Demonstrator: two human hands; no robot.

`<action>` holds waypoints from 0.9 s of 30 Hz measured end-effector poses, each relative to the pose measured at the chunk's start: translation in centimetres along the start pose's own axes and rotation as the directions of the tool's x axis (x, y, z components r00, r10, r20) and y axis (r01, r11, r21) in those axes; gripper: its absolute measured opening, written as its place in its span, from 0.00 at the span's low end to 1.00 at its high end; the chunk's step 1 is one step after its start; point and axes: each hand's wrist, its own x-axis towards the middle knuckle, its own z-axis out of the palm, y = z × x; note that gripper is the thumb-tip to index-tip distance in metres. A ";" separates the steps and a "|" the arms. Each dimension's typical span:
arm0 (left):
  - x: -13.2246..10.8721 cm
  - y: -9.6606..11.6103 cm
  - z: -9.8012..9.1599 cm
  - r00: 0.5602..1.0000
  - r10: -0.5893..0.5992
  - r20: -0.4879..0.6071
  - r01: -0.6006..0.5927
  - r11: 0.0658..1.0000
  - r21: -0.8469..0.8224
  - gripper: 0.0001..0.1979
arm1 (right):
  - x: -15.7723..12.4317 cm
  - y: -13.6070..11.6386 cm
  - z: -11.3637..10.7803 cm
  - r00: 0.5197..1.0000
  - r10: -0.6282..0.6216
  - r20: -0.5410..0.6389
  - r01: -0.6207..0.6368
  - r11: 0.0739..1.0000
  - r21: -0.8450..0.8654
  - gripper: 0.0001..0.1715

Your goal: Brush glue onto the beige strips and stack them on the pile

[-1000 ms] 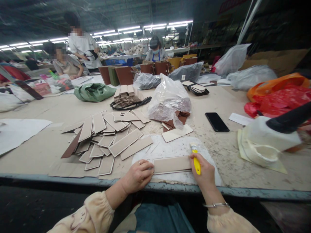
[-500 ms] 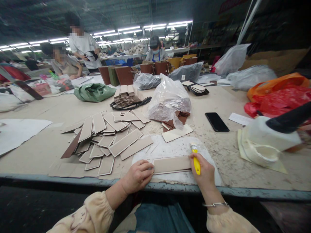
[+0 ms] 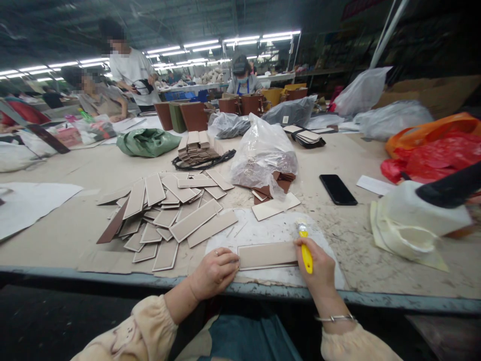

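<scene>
With left hand (image 3: 216, 271) and right hand (image 3: 318, 263) I'm pinching the beige strip (image 3: 266, 254) over the white sheet (image 3: 270, 225), my right also gripping the yellow brush (image 3: 306, 253), which, if tipping, could be smearing it.

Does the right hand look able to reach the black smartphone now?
Probably yes: nothing stands between the right hand and the black smartphone, though that hand holds a yellow-handled brush.
</scene>
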 end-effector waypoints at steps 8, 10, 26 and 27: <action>0.1 0.0 0.1 1.000 0.005 0.010 -0.005 1.000 0.014 0.09 | -0.2 0.2 -0.1 1.000 0.007 0.030 -0.007 1.000 -0.013 0.09; 0.0 0.0 0.1 1.000 0.004 0.017 -0.004 1.000 0.018 0.09 | -0.2 0.2 -0.1 1.000 -0.002 0.022 0.002 1.000 -0.019 0.09; 0.3 0.2 0.2 1.000 0.015 0.002 -0.015 1.000 0.001 0.10 | -0.4 0.0 0.0 1.000 -0.016 0.027 0.018 0.998 -0.057 0.09; 0.3 0.2 0.1 1.000 0.015 0.005 -0.015 1.000 0.003 0.10 | -0.4 0.0 0.0 0.999 -0.013 0.030 0.015 0.998 -0.057 0.09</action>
